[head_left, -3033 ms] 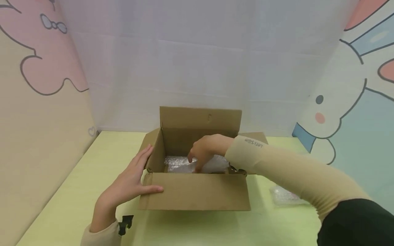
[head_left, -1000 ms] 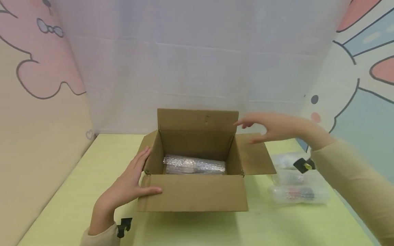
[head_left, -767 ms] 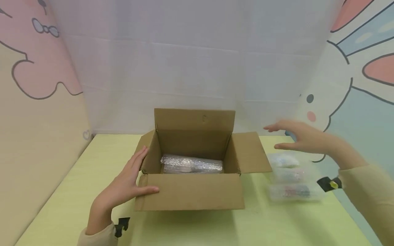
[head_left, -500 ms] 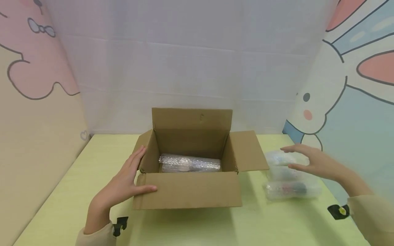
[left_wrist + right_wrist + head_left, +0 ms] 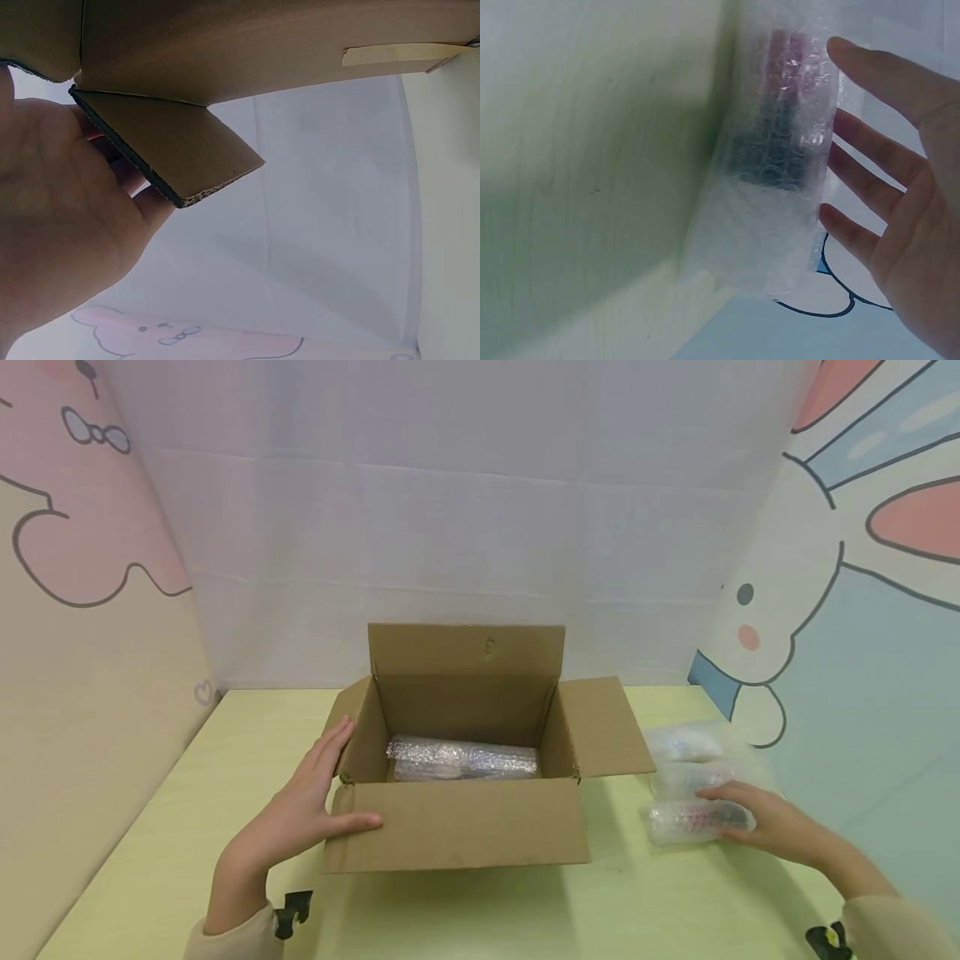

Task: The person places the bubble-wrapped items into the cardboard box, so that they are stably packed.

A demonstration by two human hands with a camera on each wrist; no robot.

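Observation:
An open cardboard box (image 5: 461,831) stands on the table with its flaps spread. My left hand (image 5: 288,818) rests at its front left corner. The thumb lies along the front flap, and the straight fingers reach over the left flap (image 5: 169,146). Inside the box lies a bubble-wrapped package (image 5: 461,758). To the right, my right hand (image 5: 776,827) is at the nearest of several bubble-wrapped packages, its fingers spread and loosely bent. That package (image 5: 772,142) shows something red and dark through the wrap. In the right wrist view the fingertips are at its edge; firm contact cannot be told.
Behind that package lie other bubble-wrapped packages (image 5: 682,743) in a column. The right flap (image 5: 607,727) of the box reaches out toward them. A white sheet (image 5: 465,527) hangs behind the table (image 5: 247,735), with cartoon-printed panels on both sides.
My right hand has come out of the box, swung right and lowered to the nearest wrapped package. The left hand stays at the box corner. The view has shifted slightly right.

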